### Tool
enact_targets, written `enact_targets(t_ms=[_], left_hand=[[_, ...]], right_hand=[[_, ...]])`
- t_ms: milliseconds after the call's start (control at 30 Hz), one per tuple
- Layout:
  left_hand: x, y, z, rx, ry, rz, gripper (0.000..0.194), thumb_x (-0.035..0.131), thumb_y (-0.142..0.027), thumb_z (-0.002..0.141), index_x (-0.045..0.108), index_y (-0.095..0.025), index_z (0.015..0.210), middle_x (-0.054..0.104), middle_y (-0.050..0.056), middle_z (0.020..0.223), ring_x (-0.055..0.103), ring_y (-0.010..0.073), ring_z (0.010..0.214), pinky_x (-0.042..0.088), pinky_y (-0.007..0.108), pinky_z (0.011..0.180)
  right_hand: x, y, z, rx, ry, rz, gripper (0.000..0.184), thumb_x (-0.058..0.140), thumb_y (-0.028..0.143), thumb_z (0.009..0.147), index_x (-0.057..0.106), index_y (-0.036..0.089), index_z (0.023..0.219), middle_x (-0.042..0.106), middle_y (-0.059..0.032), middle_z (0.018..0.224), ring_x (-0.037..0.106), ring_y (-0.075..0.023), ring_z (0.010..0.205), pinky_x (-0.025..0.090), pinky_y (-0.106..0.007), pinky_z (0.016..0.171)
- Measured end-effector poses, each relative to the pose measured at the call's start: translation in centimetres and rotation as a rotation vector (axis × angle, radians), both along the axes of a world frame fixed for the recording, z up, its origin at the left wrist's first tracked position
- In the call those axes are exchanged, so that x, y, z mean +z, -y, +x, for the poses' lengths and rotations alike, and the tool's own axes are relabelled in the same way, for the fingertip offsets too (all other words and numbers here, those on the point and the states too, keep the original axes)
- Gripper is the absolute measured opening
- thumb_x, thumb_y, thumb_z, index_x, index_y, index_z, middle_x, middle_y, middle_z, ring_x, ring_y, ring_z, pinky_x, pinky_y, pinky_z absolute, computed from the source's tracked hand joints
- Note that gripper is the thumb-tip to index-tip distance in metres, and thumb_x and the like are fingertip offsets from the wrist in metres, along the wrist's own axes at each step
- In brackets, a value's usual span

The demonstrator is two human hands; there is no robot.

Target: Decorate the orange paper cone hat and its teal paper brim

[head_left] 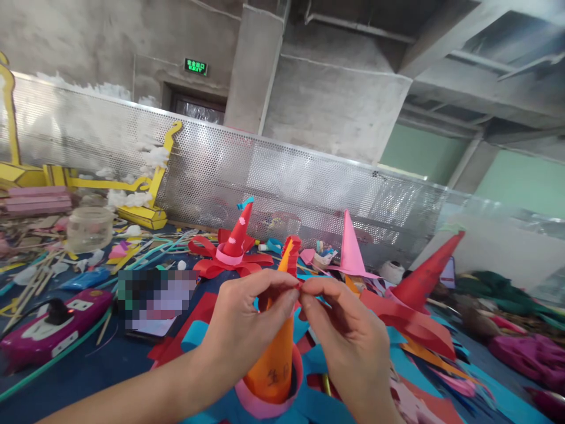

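An orange paper cone hat (276, 359) with black handwriting stands in front of me, inside a pink paper ring (265, 407) with blue paper strips spreading from its base. A crinkled red paper strip (292, 252) runs along the cone near its tip. My left hand (253, 315) is closed in a pinch in front of the cone, thumb against fingers. My right hand (348, 335) pinches right beside it, and the fingertips of both nearly meet. A bit of red paper shows between them; its full shape is hidden by the fingers.
Behind stand a red spotted cone hat (238, 235), a pink cone hat (351, 250) and a red cone hat (428, 274). On the left lie a purple power strip (57, 330), a phone (159, 306) and a clear jar (89, 229). A perforated metal panel (212, 176) closes the back.
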State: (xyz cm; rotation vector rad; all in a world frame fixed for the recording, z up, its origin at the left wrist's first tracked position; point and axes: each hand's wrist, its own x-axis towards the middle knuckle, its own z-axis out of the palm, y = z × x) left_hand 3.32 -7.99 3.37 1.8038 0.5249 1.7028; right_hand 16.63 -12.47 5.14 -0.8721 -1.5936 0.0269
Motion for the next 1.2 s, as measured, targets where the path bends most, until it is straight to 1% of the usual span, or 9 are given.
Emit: enact_targets(t_ms=[133,300,400,533,700,767,833,1033,1200], left_hand=[[0.05,0.06,-0.16,-0.067,0.012,-0.11,0.011,0.064,-0.019,0.083,0.074,-0.022,0.086,0.073,-0.002,0.069,0.066,0.0109,0.064,0.055,0.02,0.063],[0.05,0.15,-0.27,-0.123,0.052,-0.172,0.011,0.066,-0.018,0.081,0.075,-0.022,0.086,0.074,-0.002,0.071,0.067,0.0106,0.065,0.055,0.018,0.063],[0.16,0.21,-0.23,-0.141,0.081,-0.189,0.012,0.067,-0.016,0.079,0.074,-0.022,0.085,0.074,-0.002,0.07,0.067,0.0096,0.065,0.055,0.016,0.063],[0.26,0.29,-0.12,-0.176,0.117,-0.201,0.012,0.067,-0.014,0.078,0.075,-0.021,0.084,0.074,-0.002,0.07,0.067,0.009,0.063,0.056,0.015,0.062],[0.19,0.17,-0.01,-0.219,0.172,-0.178,0.012,0.067,-0.011,0.079,0.074,-0.02,0.082,0.075,-0.001,0.068,0.069,0.0098,0.061,0.058,0.016,0.061],[0.17,0.07,0.0,-0.196,0.178,-0.134,0.014,0.067,-0.009,0.078,0.075,-0.02,0.081,0.074,-0.002,0.068,0.069,0.0093,0.06,0.058,0.014,0.06],[0.19,0.0,0.01,-0.158,0.173,-0.097,0.016,0.067,-0.007,0.078,0.075,-0.021,0.08,0.075,-0.003,0.068,0.07,0.0091,0.06,0.058,0.013,0.06],[0.24,0.0,-0.06,-0.031,0.109,0.019,0.021,0.066,-0.004,0.079,0.077,-0.022,0.08,0.076,-0.005,0.07,0.071,0.0081,0.06,0.057,0.01,0.059],[-0.07,0.04,-0.24,0.068,0.04,0.093,0.02,0.066,-0.003,0.08,0.076,-0.021,0.082,0.077,-0.004,0.071,0.071,0.0086,0.061,0.057,0.01,0.06]], right_hand=[[-0.09,0.03,0.36,0.084,-0.09,-0.121,0.012,0.061,0.017,0.089,0.068,0.027,0.086,0.066,0.0075,0.069,0.064,-0.0047,0.061,0.052,-0.007,0.057],[-0.32,0.02,0.61,0.065,-0.126,-0.173,0.007,0.063,0.021,0.089,0.067,0.026,0.086,0.067,0.0074,0.067,0.064,-0.0048,0.058,0.052,-0.007,0.056],[-0.4,0.16,0.43,-0.02,-0.068,-0.142,0.009,0.063,0.02,0.089,0.068,0.026,0.085,0.066,0.0078,0.067,0.063,-0.0046,0.056,0.05,-0.008,0.053],[-0.41,0.39,0.03,-0.149,0.026,-0.063,0.014,0.061,0.021,0.089,0.067,0.025,0.078,0.061,0.0077,0.059,0.057,-0.0057,0.048,0.047,-0.011,0.045],[-0.56,0.52,-0.16,-0.28,0.181,0.115,0.012,0.058,0.016,0.09,0.067,0.021,0.084,0.068,0.0032,0.069,0.064,-0.0089,0.058,0.054,-0.016,0.056],[-0.71,0.47,-0.15,-0.322,0.247,0.216,0.011,0.058,0.014,0.089,0.067,0.018,0.088,0.071,-0.0003,0.076,0.066,-0.0094,0.063,0.055,-0.015,0.058],[-0.86,0.34,-0.14,-0.352,0.292,0.272,0.01,0.058,0.013,0.089,0.067,0.016,0.09,0.071,-0.0026,0.079,0.067,-0.0096,0.065,0.055,-0.015,0.06],[-0.95,-0.1,-0.18,-0.416,0.359,0.352,0.006,0.061,0.011,0.088,0.066,0.015,0.091,0.07,-0.0028,0.077,0.066,-0.0103,0.063,0.055,-0.018,0.061],[-0.99,-0.14,-0.3,-0.456,0.404,0.37,0.006,0.059,0.012,0.09,0.065,0.015,0.09,0.069,-0.0025,0.075,0.066,-0.0103,0.063,0.054,-0.019,0.061]])
